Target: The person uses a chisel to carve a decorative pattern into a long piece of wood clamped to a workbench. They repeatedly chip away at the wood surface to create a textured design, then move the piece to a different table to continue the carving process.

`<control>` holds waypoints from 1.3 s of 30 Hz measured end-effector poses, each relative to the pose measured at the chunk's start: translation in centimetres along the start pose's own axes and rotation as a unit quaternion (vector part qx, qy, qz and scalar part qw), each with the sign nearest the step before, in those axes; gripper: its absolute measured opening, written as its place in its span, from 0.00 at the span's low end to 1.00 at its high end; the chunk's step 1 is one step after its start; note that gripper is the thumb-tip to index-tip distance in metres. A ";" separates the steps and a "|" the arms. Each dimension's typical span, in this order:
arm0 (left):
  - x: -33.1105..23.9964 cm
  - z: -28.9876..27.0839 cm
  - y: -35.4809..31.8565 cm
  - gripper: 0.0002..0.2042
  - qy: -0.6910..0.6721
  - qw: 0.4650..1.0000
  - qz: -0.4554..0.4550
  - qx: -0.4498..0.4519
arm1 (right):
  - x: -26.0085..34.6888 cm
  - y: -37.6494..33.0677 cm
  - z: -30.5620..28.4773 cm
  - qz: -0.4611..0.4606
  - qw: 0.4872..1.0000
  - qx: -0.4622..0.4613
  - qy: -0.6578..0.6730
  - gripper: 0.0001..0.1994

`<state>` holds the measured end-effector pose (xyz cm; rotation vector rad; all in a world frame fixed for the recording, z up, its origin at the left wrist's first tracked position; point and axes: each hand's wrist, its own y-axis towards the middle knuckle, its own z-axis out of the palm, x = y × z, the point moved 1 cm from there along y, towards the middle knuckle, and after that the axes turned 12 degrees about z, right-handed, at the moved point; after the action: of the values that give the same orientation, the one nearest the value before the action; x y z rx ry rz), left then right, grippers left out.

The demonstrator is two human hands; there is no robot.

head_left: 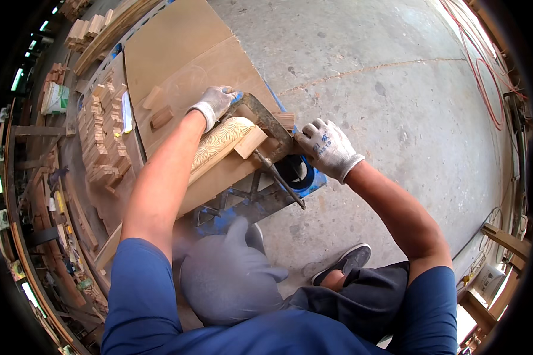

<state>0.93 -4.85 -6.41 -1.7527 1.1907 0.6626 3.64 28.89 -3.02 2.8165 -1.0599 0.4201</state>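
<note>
My left hand (215,103), in a pale work glove, has its fingers closed over the upper end of a dark metal C-clamp (273,123). The clamp's screw (281,180) slants down to the right. By the screw's inner end, a small plain wood block (250,142) lies against a long carved wooden piece (222,142) with swirl patterns. My right hand (327,147), gloved too, is beside the clamp's right side with its fingers curled in. Whatever they grip is hidden. Behind the clamp a reddish-brown wood piece (284,120) shows.
Cardboard (177,44) covers the work surface, with loose wood blocks (161,117) on it. Stacked wood pieces (100,139) stand to the left. A blue metal support (231,216) is underneath. Red hoses (485,77) lie on the concrete floor (391,77) at the far right.
</note>
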 end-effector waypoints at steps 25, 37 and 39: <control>0.8 -0.1 1.0 0.17 0.012 1.000 0.009 0.000 | -1.5 3.0 1.4 0.333 0.824 0.047 0.457 0.12; -5.2 2.7 -1.5 0.16 0.380 0.882 0.274 -0.043 | -2.3 3.6 0.8 0.295 0.820 0.068 0.486 0.11; -7.1 4.7 -1.8 0.15 0.421 0.853 0.307 0.021 | -2.4 3.5 0.9 0.294 0.819 0.069 0.487 0.11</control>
<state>0.04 2.73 -2.19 -1.6434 2.4108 0.1671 -0.17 27.58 -4.59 1.7428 -1.5400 1.7769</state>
